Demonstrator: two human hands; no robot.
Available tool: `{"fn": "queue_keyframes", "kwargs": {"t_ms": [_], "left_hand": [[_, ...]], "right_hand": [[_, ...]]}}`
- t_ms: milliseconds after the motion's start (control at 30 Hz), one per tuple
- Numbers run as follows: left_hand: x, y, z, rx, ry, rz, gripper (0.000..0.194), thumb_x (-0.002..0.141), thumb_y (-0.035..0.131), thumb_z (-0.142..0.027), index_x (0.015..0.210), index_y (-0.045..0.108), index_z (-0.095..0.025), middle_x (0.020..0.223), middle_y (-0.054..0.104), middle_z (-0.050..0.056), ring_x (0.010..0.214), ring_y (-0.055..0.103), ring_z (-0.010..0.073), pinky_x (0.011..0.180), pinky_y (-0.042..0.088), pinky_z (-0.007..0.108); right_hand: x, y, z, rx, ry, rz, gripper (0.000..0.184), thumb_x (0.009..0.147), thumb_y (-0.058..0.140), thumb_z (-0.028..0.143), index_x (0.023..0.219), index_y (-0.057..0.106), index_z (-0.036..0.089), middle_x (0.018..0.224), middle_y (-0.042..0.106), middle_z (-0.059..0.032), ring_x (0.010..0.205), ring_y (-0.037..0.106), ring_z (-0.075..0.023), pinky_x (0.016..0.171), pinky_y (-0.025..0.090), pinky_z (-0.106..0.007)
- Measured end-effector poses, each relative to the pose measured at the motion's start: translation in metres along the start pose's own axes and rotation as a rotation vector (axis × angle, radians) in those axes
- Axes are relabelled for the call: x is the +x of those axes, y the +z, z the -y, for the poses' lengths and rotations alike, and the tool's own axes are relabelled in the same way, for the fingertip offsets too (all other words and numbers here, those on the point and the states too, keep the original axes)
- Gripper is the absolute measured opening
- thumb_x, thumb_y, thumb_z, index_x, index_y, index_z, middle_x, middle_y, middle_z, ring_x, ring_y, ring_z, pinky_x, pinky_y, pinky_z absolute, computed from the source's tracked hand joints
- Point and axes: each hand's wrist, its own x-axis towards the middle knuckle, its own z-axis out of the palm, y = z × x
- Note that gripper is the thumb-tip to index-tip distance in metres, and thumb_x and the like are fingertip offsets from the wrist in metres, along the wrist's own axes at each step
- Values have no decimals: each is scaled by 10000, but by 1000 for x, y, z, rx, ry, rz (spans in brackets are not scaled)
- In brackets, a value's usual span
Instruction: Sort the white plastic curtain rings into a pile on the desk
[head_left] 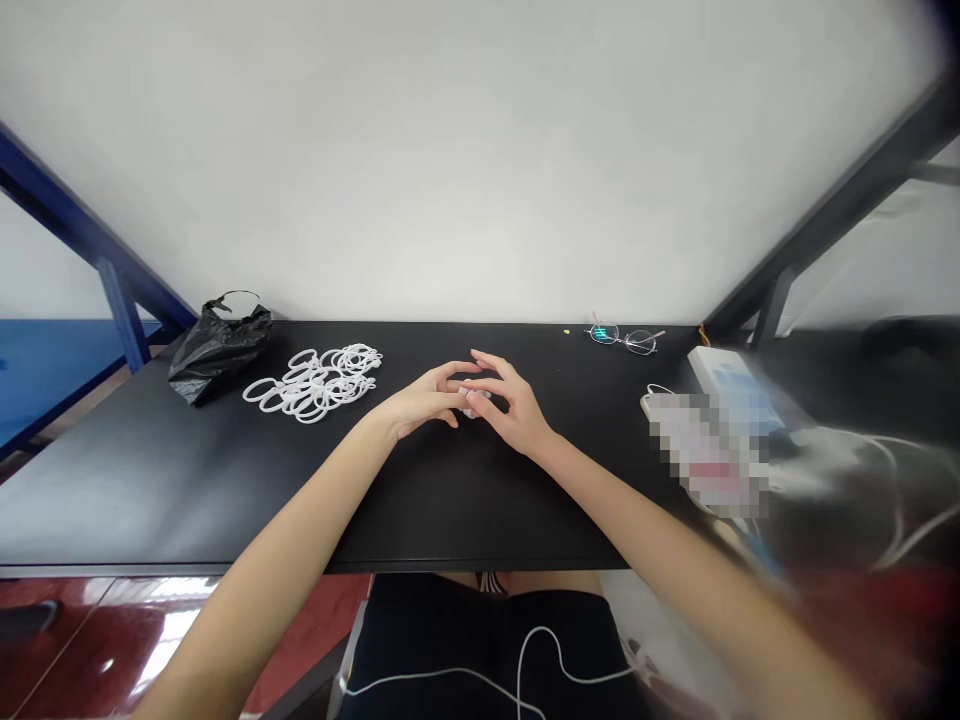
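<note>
Over the middle of the black table, my left hand [426,400] and my right hand [517,408] meet at the fingertips. Between them is a small white bundle [472,402], pinched by the thumb and fingers of my right hand. The fingers of my left hand close on its left side. Fingers cover much of the bundle, so its exact kind is hidden. To the left of my hands lies a loose pile of white elastic bands [319,383], ring-shaped and overlapping.
A crumpled black plastic bag [221,348] sits at the back left. Eyeglasses [622,338] lie near the wall, beside a tiny yellow-green scrap [566,331]. At right are a white box [724,375], a blurred-out flat item [705,455] and cables. A white cable [435,671] crosses my lap.
</note>
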Motion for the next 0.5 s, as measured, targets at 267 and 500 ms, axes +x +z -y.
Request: {"fn": "queue_keyframes", "kwargs": {"t_ms": [267,500], "left_hand": [[2,0,-3,-93,35,-100,592,735,711,-155,1287,500,-179,871,728,71,844,698,184,621,519,233],[4,5,-2,-316,241,-130,311,742,759,-243,1029,672,-162,865,725,43,926,682,169,884,520,318]], "right_hand": [[4,1,-19,132,367,-166,381,889,551,521,938,737,192,1254,621,-124,1133,613,-265,958,500,-415],[12,1,-2,710,727,-65,345,833,644,520,977,682,209,1073,682,-70,912,670,-193,757,572,-315]]}}
